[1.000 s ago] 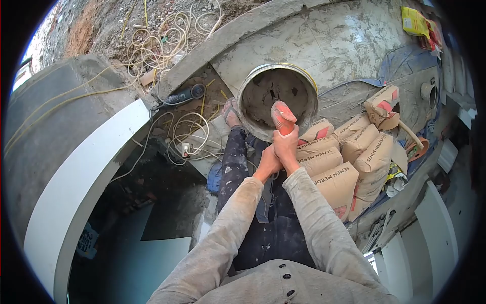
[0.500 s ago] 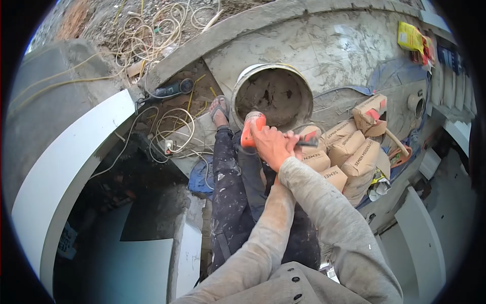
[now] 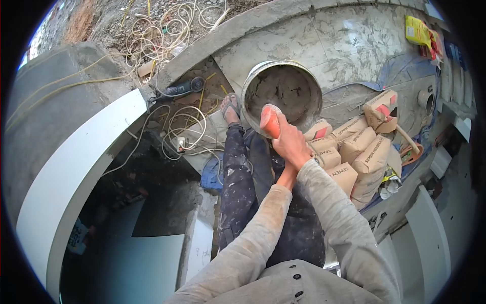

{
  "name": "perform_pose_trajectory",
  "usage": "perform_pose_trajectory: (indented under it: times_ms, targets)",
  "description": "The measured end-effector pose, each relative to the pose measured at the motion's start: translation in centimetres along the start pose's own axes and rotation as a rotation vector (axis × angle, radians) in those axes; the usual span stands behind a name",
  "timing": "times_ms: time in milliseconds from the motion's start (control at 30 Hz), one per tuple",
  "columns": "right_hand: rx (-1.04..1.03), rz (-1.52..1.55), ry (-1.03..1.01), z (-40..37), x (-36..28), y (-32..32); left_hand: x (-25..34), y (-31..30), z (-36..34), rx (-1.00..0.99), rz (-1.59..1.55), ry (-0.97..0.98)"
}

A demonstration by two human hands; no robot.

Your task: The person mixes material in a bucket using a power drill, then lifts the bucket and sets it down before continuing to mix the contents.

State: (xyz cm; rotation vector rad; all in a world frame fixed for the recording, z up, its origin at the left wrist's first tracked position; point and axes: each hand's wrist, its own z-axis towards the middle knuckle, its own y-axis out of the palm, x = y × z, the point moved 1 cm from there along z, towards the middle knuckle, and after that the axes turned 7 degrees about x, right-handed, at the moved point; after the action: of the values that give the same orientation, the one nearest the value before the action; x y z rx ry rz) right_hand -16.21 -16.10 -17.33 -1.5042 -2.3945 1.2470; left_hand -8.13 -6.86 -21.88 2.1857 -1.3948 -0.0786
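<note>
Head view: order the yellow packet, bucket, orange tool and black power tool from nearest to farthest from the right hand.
1. Orange tool: in the right hand.
2. Bucket: just ahead.
3. Black power tool: off left.
4. Yellow packet: far upper right.

The bucket (image 3: 281, 63) stands on the floor (image 3: 324, 30), and a mixture (image 3: 283, 91) is in it. At its near side is the power tool (image 3: 270, 121), with the hands (image 3: 292, 146) just at it. Left of the bucket, just beside it, is one foot (image 3: 231, 109); farther left lies the grinder (image 3: 183, 88). To its right, and nearer, are the sacks (image 3: 372, 157). Behind the bucket runs the ledge (image 3: 253, 24).
</note>
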Motion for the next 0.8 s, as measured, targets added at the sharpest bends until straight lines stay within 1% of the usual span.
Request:
perform_pose_trajectory:
  times_ms: [33,167,200,233,300,333,367,400,433,567,633,767,800]
  targets:
    - [0.028,0.075,-0.010,0.1,0.6,0.3,-0.4,0.6,1.2,-0.003,0.006,-0.014]
    - [0.002,0.086,0.031,-0.9,1.0,1.0,-1.0,0.3,1.2,0.002,0.012,-0.094]
    - [0.019,0.071,0.011,-1.2,0.6,1.2,-0.4,-0.9,-1.6,0.007,0.012,-0.114]
    - [0.040,0.056,-0.012,-1.3,0.4,1.2,-0.4,-0.9,-0.7,0.009,0.013,-0.132]
    - [0.055,0.090,0.010,-1.2,0.4,1.0,-0.8,0.1,2.9,0.023,0.017,-0.166]
    - [0.072,0.113,0.031,-1.1,0.5,0.9,0.8,-1.9,0.7,0.030,0.018,-0.186]
    - [0.080,0.114,0.020,-0.1,0.6,0.7,-0.8,0.1,3.2,0.025,0.012,-0.191]
    - [0.077,0.155,0.079,0.3,0.8,0.8,-0.6,-0.2,3.4,0.027,0.011,-0.206]
    - [0.065,0.197,0.152,-0.2,1.0,1.0,-0.8,-0.9,1.9,0.039,0.012,-0.234]
    - [0.128,0.260,0.136,-0.4,1.2,1.4,-0.3,-1.6,0.9,0.047,-0.006,-0.285]
    - [0.117,0.226,0.160,-0.1,1.1,1.2,-0.3,-1.3,1.4,0.041,-0.008,-0.297]
    - [0.100,0.253,0.159,-0.4,1.2,1.5,-0.1,-2.0,1.1,0.017,0.113,-0.287]
    - [0.102,0.293,0.164,-0.2,1.5,1.4,-0.9,-1.0,2.7,0.010,0.143,-0.284]
